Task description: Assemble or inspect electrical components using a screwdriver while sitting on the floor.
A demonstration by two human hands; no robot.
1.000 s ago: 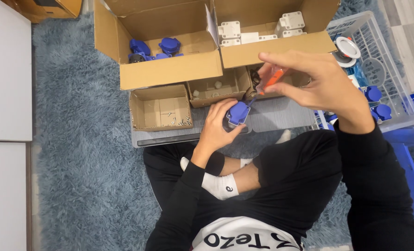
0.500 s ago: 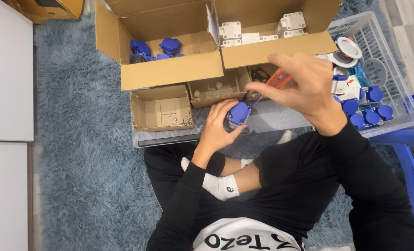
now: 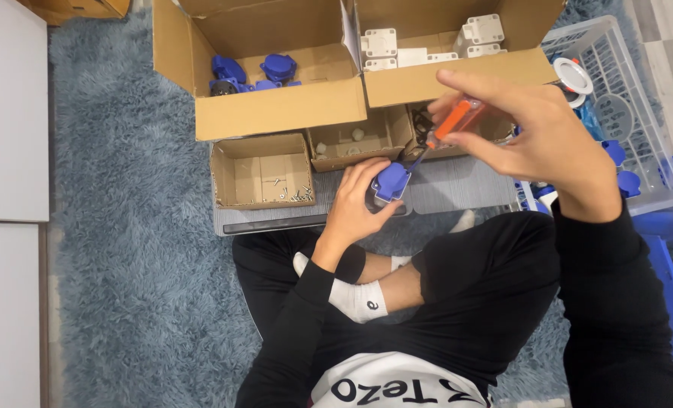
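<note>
At the left of centre sat a small open cardboard box (image 3: 262,171) with screws scattered on its floor. Just right of it, your left hand (image 3: 355,208) was clamped around a blue socket part (image 3: 392,181) in the middle of the frame. Above and to the right, your right hand (image 3: 537,140) gripped an orange-handled screwdriver (image 3: 451,123), its tip angled down at that part. A white plastic basket (image 3: 639,98) stood at the right edge.

Blue socket part (image 3: 392,181); orange-handled screwdriver (image 3: 454,121); shaggy blue-grey rug (image 3: 125,249); brown cardboard boxes (image 3: 276,113).
</note>
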